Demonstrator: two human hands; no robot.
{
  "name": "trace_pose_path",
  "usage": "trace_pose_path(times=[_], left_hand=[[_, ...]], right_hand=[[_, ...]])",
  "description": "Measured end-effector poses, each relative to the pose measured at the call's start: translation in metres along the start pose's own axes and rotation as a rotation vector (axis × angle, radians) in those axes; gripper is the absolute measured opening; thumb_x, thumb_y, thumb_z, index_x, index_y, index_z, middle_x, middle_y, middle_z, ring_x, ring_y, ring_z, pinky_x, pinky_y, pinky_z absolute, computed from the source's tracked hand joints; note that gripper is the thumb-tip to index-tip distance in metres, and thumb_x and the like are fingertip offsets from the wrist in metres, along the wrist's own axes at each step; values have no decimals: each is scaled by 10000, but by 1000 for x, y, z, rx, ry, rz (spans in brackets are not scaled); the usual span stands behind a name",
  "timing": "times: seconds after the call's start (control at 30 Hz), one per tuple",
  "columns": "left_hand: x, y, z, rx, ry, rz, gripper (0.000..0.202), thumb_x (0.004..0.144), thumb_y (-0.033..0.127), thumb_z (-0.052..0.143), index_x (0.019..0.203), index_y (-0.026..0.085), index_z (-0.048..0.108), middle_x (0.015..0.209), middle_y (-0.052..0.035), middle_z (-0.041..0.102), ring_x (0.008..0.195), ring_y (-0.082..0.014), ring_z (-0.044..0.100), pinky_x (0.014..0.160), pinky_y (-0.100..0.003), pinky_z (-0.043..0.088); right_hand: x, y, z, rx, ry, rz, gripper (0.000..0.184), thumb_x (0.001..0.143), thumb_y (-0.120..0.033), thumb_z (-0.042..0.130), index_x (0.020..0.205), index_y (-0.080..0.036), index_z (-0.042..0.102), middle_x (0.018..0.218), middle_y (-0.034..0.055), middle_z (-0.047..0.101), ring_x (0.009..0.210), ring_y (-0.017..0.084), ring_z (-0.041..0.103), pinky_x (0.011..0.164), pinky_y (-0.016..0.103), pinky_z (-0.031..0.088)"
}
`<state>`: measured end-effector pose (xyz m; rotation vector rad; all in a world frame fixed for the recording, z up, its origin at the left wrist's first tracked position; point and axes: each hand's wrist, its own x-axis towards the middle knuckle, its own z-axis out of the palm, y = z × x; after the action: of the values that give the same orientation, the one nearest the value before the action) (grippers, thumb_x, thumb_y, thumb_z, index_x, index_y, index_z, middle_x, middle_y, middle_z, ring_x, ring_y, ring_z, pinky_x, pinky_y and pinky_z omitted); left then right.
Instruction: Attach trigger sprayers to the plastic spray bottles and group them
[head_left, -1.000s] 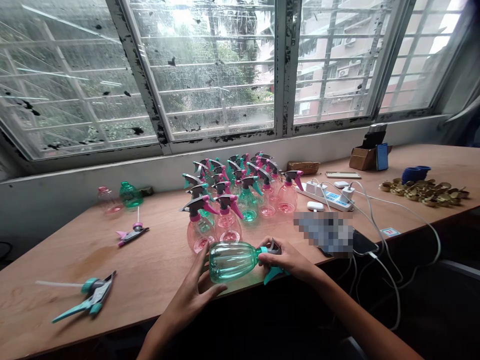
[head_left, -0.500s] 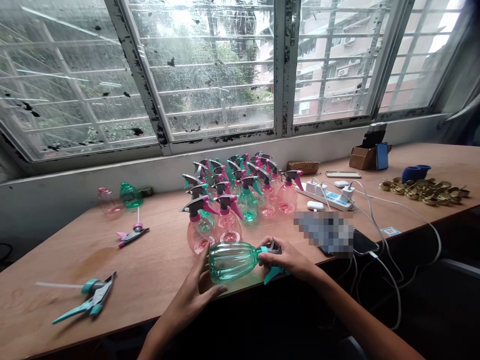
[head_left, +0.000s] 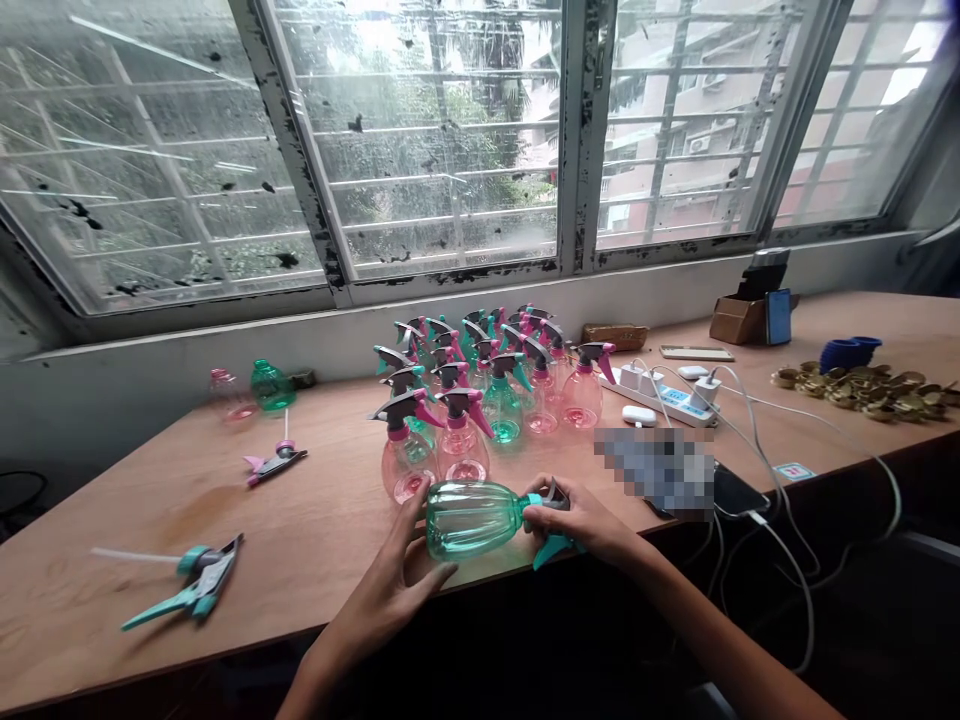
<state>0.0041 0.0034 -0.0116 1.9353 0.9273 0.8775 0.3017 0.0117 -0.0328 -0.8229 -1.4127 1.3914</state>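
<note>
Between my hands a green transparent spray bottle [head_left: 472,522] lies on its side above the table's front edge, base to the left. Around its base end curve the fingers and thumb of my left hand [head_left: 401,570]. My right hand [head_left: 581,520] is closed on the neck and the grey and teal spray head; the teal trigger [head_left: 553,552] points down below it. Just behind stand pink spray bottles [head_left: 409,465] and a green one [head_left: 501,410], part of a group of several with heads on. The fingertips behind the held bottle are partly hidden.
Loose on the left lie a teal spray head [head_left: 199,580] and a pink one [head_left: 279,462]. Two headless bottles, pink [head_left: 234,400] and green [head_left: 271,388], stand by the wall. On the right are a power strip [head_left: 660,392], cables, a phone [head_left: 739,490] and gold-coloured pieces [head_left: 874,390].
The camera view has turned slightly left, so the scene sits a little farther right. Both hands keep their hold on the green bottle, with hardly any other movement.
</note>
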Motion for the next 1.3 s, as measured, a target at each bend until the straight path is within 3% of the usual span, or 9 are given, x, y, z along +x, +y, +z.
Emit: trace_pose_path(times=[0.23,0.5,0.67,0.8,0.93,1.03,1.1,1.2,1.3], left_hand=[[1,5,-2,33,-8,-43,844,916,369,700,1601,351,206,1692,-42,191,1548,-350,177,1229,-506,317],[1,-2,1,-53,-17,-36,862,952,319,641,1602,422,83,1688,-16,215,1464,-309,402,1215,-505,349],[0,0,-1,-65,-11,-70,959,880,325,742,1609,391,123,1707,-40,137,1473,-366,372,1180,-499,411],[0,-7,-2,6,4,-41,891,857,337,772,1585,363,260,1691,-52,199,1473,-367,371,1185,-470,407],[0,-12,0,-33,10,-33,876,928,306,681,1605,394,133,1681,-47,237,1469,-338,387,1184,-472,402],[0,-12,1,-88,6,-47,944,907,282,700,1601,432,77,1701,-28,169,1485,-356,351,1170,-492,418],[-1,-8,-1,-114,-13,-65,992,880,297,737,1601,433,70,1712,-20,109,1506,-374,297,1179,-501,405],[-2,-2,-4,-113,-41,-86,951,894,366,728,1608,402,102,1703,-14,162,1541,-364,188,1211,-500,348],[-2,1,-6,-82,-52,-94,908,898,385,726,1605,392,156,1693,-13,207,1536,-360,215,1210,-491,359]], right_hand=[[1,3,0,6,3,-7,365,798,-437,830,951,-160,650,780,33,757,634,160,677,633,272,520],[2,4,-1,2,-4,-7,369,799,-451,823,952,-166,645,772,30,751,623,162,676,610,274,523],[1,2,-1,-15,6,4,394,775,-464,838,954,-164,655,785,34,755,635,170,683,616,280,525],[2,2,0,-9,6,1,390,779,-464,835,947,-165,651,775,31,751,631,171,681,615,280,522],[1,1,0,-3,-1,-3,376,790,-459,827,940,-166,647,774,28,748,627,163,675,621,275,514],[1,-1,1,-18,5,5,385,777,-471,833,933,-168,654,778,27,745,634,166,675,636,282,514],[0,-2,1,-23,10,11,393,765,-476,839,931,-170,657,780,24,744,634,167,675,642,285,514],[0,-2,1,-26,14,12,393,763,-469,844,937,-170,659,775,22,743,630,165,671,636,281,509],[1,-1,0,-20,17,9,388,766,-467,842,938,-172,658,770,21,744,627,165,669,627,276,506]])
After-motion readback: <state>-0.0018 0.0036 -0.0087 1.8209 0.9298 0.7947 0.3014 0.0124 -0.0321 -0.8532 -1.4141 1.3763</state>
